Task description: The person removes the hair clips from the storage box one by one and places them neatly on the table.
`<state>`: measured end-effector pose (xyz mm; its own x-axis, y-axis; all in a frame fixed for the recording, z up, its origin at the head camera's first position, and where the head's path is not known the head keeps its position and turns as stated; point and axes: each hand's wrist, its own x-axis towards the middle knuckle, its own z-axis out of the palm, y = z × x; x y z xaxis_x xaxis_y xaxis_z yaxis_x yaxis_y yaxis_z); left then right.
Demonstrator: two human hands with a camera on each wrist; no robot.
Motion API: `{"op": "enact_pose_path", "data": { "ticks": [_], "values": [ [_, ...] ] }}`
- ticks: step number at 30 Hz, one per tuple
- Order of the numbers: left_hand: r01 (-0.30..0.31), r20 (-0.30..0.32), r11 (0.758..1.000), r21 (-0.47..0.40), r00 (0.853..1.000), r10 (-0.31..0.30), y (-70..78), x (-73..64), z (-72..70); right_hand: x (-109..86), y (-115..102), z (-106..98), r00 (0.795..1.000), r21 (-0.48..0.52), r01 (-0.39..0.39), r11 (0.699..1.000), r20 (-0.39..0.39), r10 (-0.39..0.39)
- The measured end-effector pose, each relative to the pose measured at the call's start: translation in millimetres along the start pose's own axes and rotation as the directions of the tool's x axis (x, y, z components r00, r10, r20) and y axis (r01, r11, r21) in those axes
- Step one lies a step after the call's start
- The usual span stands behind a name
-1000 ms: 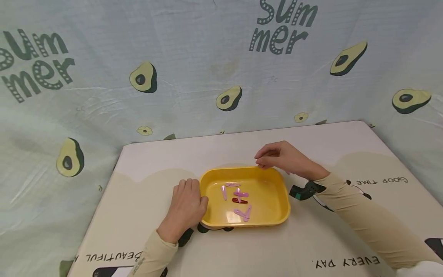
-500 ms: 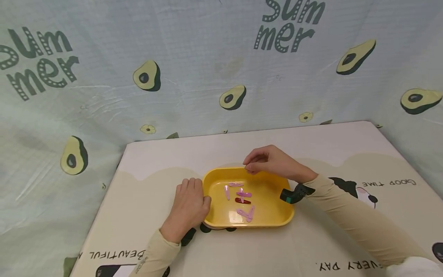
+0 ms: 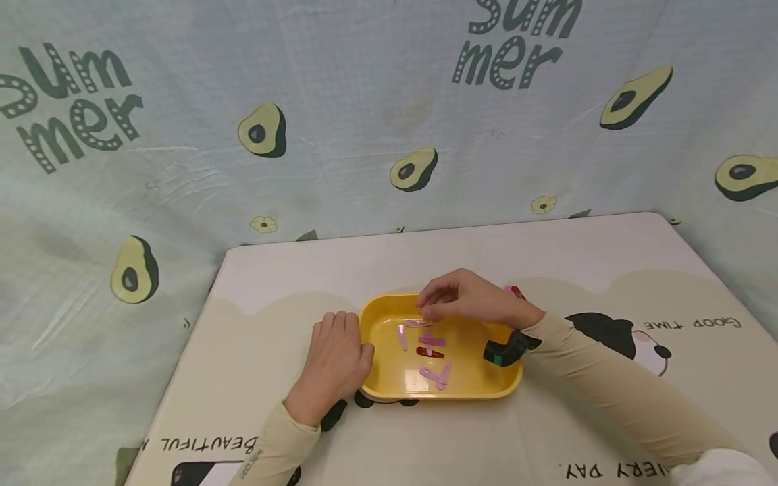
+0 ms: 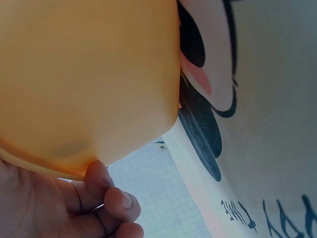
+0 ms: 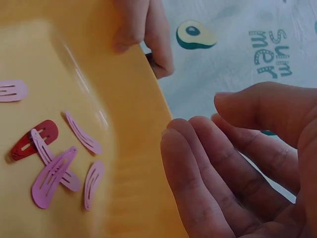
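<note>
A yellow plastic tray (image 3: 480,378) lies on the table with several snap hair clips in it. One hair clip is dark red (image 3: 425,352); the others, such as the pink clip (image 5: 81,133), are shades of pink, and some overlap. My left hand (image 3: 331,354) grips the tray's left rim, its fingers (image 4: 121,204) curled over the edge. Above the far part of the tray is my right hand (image 3: 468,297), close to the uppermost pink clips. In the right wrist view its thumb and relaxed fingers (image 5: 183,173) are apart, with nothing between them.
Beyond the right wrist, a small pink and red bit (image 3: 514,291) shows on the table behind the tray. A printed cloth (image 3: 595,263) covers the table. At the back hangs a curtain (image 3: 340,101) with avocado prints.
My right hand has moved left and nearer, from the tray's far rim to over the clips. The left hand keeps its hold on the rim. The head view has shifted slightly.
</note>
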<state>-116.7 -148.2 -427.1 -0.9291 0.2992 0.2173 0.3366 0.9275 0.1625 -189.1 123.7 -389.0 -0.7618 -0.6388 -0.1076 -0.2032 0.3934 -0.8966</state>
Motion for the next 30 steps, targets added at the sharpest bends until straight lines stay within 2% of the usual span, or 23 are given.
{"op": "enact_pose_path", "data": {
  "ticks": [7,18,27,30],
  "values": [
    [-0.011,-0.020,1.000,0.023,1.000,0.011,-0.2,-0.2,-0.3,2.7,6.1,4.7,0.998,-0.020,0.009,1.000,0.066,-0.008],
    [-0.021,-0.039,0.999,0.034,0.999,0.022,-1.1,0.4,0.5,5.8,16.1,11.0,0.983,0.012,0.001,1.000,0.181,-0.003],
    [-0.017,-0.026,1.000,0.023,1.000,0.017,-1.1,0.8,0.3,5.2,22.5,13.1,0.954,0.056,-0.075,0.996,0.295,0.055],
    [-0.015,-0.021,1.000,0.018,1.000,0.015,-0.9,1.2,0.3,4.2,23.7,13.2,0.943,0.041,-0.079,0.996,0.326,0.061]
  ]
}}
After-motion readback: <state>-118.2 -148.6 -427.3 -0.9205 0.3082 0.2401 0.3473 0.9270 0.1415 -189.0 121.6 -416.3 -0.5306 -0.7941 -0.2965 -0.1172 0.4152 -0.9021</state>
